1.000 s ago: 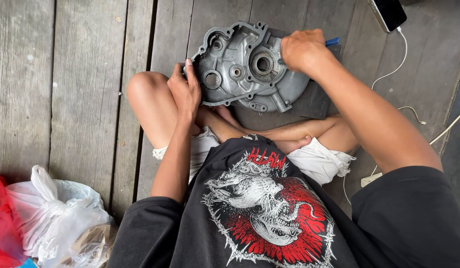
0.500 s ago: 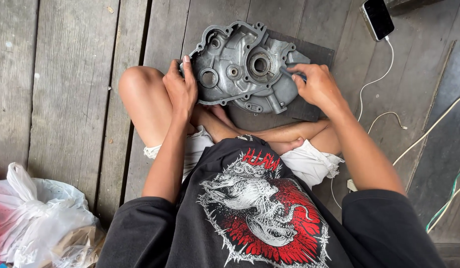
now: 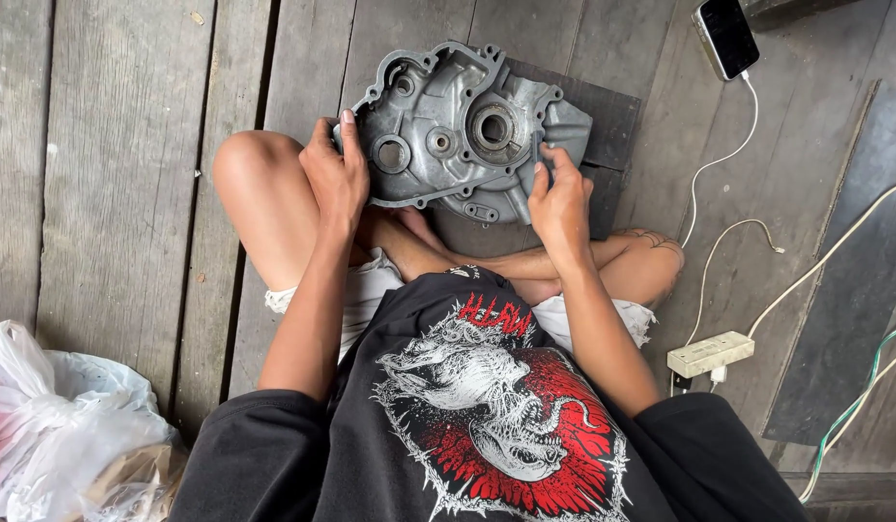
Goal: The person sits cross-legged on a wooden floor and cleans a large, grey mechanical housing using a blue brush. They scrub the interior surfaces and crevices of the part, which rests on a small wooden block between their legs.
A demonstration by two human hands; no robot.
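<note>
A grey cast-metal engine case [image 3: 460, 128] with round bearing holes lies on a dark mat [image 3: 603, 116] on the wooden floor, in front of my crossed legs. My left hand [image 3: 334, 174] grips the case's left edge, fingers curled over its rim. My right hand [image 3: 556, 198] rests at the case's right lower edge and pinches a small dark thin object against it; what that object is cannot be told.
A phone [image 3: 725, 37] lies at the upper right, plugged by a white cable [image 3: 711, 164] into a white power strip [image 3: 709, 354]. More cables [image 3: 854, 406] run at the right. White plastic bags [image 3: 61, 425] sit at the lower left on the plank floor [image 3: 110, 145].
My right hand has come down from the case's far top-right edge to its near right edge. The left hand has stayed on the left rim. The view has shifted.
</note>
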